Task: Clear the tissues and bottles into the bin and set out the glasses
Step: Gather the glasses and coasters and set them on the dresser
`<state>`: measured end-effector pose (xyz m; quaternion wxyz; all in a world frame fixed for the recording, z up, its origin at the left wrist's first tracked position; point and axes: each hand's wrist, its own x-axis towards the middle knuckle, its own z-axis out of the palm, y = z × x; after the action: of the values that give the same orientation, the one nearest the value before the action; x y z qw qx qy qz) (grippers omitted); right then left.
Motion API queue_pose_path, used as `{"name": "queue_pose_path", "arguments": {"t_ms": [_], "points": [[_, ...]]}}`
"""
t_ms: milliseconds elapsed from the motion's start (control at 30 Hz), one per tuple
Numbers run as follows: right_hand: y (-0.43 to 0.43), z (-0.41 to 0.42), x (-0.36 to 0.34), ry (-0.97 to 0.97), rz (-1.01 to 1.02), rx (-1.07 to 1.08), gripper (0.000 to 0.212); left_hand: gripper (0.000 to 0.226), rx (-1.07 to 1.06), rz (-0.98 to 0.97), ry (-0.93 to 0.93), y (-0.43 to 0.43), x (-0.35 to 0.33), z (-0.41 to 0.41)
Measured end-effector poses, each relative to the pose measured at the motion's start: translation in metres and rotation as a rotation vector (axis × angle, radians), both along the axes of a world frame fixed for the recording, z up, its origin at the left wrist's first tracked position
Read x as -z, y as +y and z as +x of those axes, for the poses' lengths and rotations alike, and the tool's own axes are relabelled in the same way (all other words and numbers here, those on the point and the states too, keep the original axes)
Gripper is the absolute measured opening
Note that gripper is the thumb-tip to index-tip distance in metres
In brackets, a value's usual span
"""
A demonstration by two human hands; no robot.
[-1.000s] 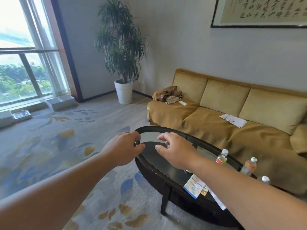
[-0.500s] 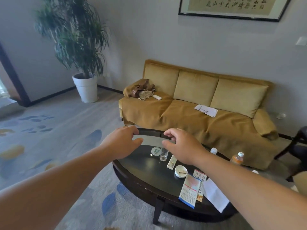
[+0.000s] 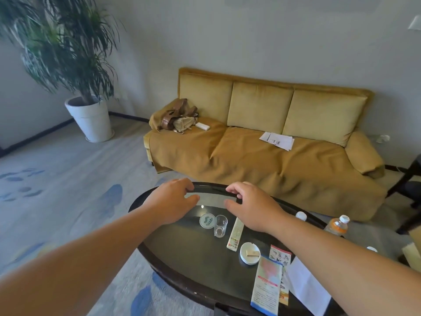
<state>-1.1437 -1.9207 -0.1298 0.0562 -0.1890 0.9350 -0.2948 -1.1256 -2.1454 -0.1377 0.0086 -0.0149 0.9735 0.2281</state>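
A dark oval glass-topped coffee table (image 3: 173, 252) stands before me. On it a small clear glass (image 3: 220, 226) stands upright beside a round green-and-white coaster (image 3: 207, 221). An orange-labelled plastic bottle (image 3: 337, 225) stands at the table's far right, with two more white bottle caps (image 3: 301, 215) partly hidden behind my right arm. My left hand (image 3: 174, 205) and my right hand (image 3: 252, 207) hover over the table's far end, fingers curled and apart, holding nothing. No tissues and no bin are in view.
A remote control (image 3: 235, 233), a white ashtray (image 3: 250, 253), leaflets (image 3: 267, 285) and white paper (image 3: 306, 287) lie on the table. Behind it stands a mustard sofa (image 3: 262, 156) with a bag (image 3: 178, 118) and papers (image 3: 277, 140). A potted plant (image 3: 88, 115) is at left, a dark chair (image 3: 407, 179) at right.
The view has swung right and downward, losing the window and bringing the glass, remote and ashtray into sight. Both hands stay held out over the table's far end, empty.
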Motion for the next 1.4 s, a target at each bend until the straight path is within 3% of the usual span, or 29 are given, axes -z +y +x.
{"name": "queue_pose_path", "arguments": {"t_ms": [433,833,1400], "points": [[-0.017,-0.12,0.045,-0.095,0.051,0.08,0.042,0.037,0.084,-0.007,-0.105,-0.015,0.039,-0.135],[-0.058,-0.172,0.102,-0.235,0.076,0.362,0.047,0.041,0.324,-0.007,-0.318,-0.061,0.111,-0.251],[-0.03,-0.152,0.21,-0.446,0.026,0.481,0.064,0.035,0.4,-0.055,-0.513,-0.011,0.234,-0.268]]}}
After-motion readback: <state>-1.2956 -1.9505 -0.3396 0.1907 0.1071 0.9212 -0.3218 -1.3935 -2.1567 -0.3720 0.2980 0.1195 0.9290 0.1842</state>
